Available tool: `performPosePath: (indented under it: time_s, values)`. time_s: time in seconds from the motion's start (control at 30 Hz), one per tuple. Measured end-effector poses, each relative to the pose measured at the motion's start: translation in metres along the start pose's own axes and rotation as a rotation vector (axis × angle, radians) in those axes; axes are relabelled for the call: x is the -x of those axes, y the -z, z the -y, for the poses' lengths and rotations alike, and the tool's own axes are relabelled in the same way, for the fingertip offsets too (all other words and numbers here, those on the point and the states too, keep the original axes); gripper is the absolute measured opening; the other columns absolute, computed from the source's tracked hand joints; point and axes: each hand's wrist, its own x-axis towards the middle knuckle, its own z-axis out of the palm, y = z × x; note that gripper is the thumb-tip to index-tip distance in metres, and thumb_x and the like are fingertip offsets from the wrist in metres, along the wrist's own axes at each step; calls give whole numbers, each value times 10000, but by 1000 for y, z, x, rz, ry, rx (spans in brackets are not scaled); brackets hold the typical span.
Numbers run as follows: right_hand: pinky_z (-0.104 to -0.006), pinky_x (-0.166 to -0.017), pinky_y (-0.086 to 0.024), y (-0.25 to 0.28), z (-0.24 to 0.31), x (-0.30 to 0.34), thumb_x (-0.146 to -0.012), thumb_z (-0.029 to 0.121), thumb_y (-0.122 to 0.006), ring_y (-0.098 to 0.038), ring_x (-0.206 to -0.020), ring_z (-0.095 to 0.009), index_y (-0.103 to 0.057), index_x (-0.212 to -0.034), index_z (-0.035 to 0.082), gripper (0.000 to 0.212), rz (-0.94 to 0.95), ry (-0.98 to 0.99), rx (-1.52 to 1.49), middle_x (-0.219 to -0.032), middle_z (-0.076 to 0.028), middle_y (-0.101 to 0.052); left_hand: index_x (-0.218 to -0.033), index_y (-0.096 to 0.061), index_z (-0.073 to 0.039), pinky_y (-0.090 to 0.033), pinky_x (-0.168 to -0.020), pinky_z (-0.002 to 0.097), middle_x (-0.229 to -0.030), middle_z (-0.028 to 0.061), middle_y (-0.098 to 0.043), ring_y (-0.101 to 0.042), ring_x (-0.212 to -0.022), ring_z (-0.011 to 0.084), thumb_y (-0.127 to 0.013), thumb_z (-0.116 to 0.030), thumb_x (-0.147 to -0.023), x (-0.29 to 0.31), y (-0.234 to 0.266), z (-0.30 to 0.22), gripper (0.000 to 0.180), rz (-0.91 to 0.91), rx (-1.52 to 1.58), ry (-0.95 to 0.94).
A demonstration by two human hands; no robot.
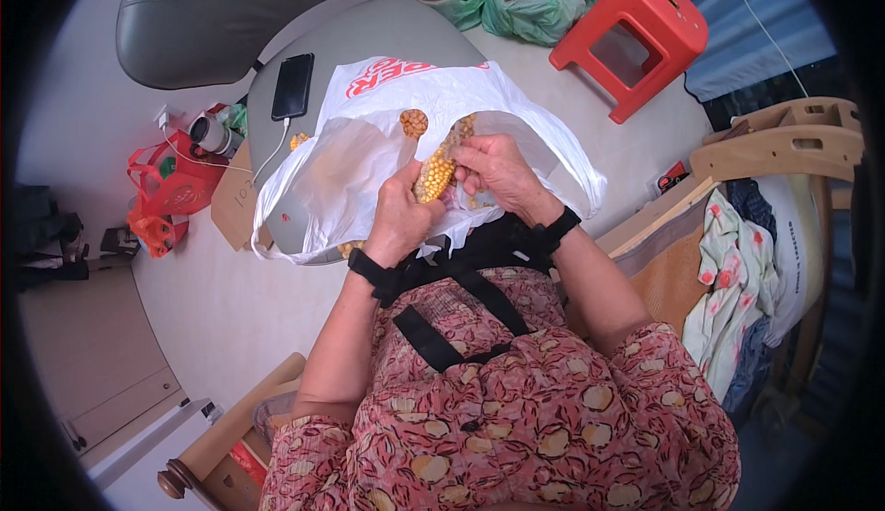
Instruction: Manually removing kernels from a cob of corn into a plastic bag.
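Note:
My left hand (399, 216) is closed round the lower end of a yellow corn cob (437, 174), which tilts up and to the right. Thumb and fingers of my right hand (499, 172) pinch at the cob's upper right side. Beneath both hands a white plastic bag (415, 92) with red print lies spread open. Inside it, the round end of another corn cob (414, 124) faces up, darker and more orange. Part of a further cob (467, 126) shows just behind my right fingers. Loose kernels are partly hidden under my right hand.
The bag rests on a grey chair (369, 27) beside a black phone (292, 85) on a white cable. A red stool (636, 36) stands at the far right. Red bags (175, 184) lie at left; a wooden chair with clothes (733, 271) is at right.

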Motion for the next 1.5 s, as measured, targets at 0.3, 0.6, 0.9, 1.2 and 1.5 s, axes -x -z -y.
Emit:
performPosePath:
  time_s: [0.3, 0.6, 0.9, 1.2, 1.5]
  values:
    - [-196, -369, -348, -14, 5, 2, -844, 239, -616, -437, -433, -48, -599, -754, -30, 284, -93, 52, 200, -582, -11, -517, -1046, -556, 28, -450, -731, 381, -846, 240, -564, -561, -824, 381, -622, -50, -641, 0, -3, 15, 417, -95, -391, -150]
    - [-199, -399, -377, -4, -2, -1, -847, 168, -596, -467, -454, -66, -584, -815, -30, 202, -37, -1, 0, -632, -24, -534, -1038, -564, 53, -449, -664, 227, -871, 36, -597, -539, -758, 80, -577, 52, -687, 1, 0, -8, 351, 10, 49, 50]
    - [-190, -379, -367, -11, 7, 2, -838, 186, -625, -453, -457, -58, -596, -795, -52, 244, -48, -7, -34, -604, -15, -515, -1079, -542, 88, -445, -638, 202, -873, 32, -592, -549, -727, 80, -564, 44, -677, 3, 1, -13, 405, 26, 262, 171]
    - [-197, -388, -402, -2, -1, -3, -816, 165, -659, -490, -477, -74, -598, -818, -70, 243, 0, 12, -24, -631, -33, -528, -1095, -533, 89, -445, -645, 200, -902, 43, -585, -550, -745, 78, -565, 52, -681, 4, 3, -17, 418, 57, 354, 214]
    - [-211, -415, -450, -8, 3, -3, -831, 145, -627, -500, -483, -98, -586, -825, -80, 229, -46, -45, -230, -630, -38, -523, -1163, -505, 74, -475, -639, 212, -947, 69, -597, -581, -735, 98, -566, 54, -684, 6, 3, -23, 483, 46, 477, 246]
